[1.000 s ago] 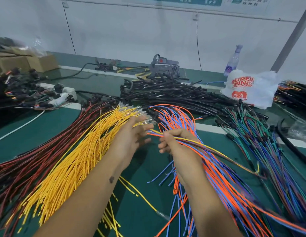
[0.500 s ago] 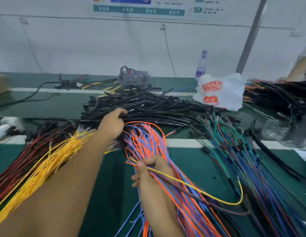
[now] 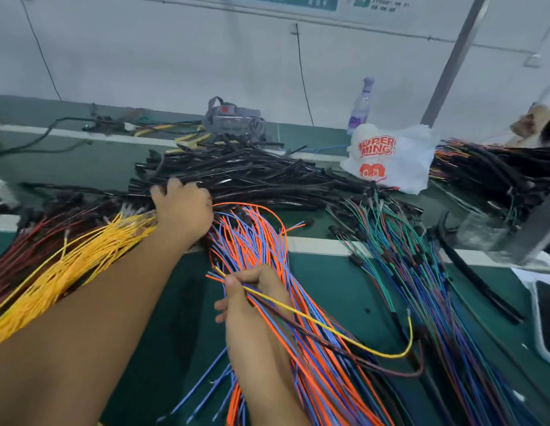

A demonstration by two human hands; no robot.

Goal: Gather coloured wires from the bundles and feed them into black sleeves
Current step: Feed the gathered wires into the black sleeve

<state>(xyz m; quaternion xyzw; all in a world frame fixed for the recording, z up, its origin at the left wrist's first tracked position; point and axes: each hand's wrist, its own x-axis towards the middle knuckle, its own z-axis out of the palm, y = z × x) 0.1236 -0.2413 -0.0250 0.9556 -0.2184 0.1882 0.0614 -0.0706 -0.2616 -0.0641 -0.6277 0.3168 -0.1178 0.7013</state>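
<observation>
The right hand (image 3: 255,299) pinches limp, light wires (image 3: 329,327) near their tips. Beyond it, the left hand (image 3: 181,207) curls its grip onto the sleeves (image 3: 252,176): stiffer, best taken near an end.

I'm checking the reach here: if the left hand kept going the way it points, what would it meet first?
Most likely the pile of black sleeves: the left hand already reaches its near edge, fingers curled there, though actual contact is unclear.

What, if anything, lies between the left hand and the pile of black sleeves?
Nothing visible does. The left hand is already at the near edge of the black sleeves, fingers curled into the pile. The right hand holds the gathered wires back over the orange and blue bundle.
</observation>
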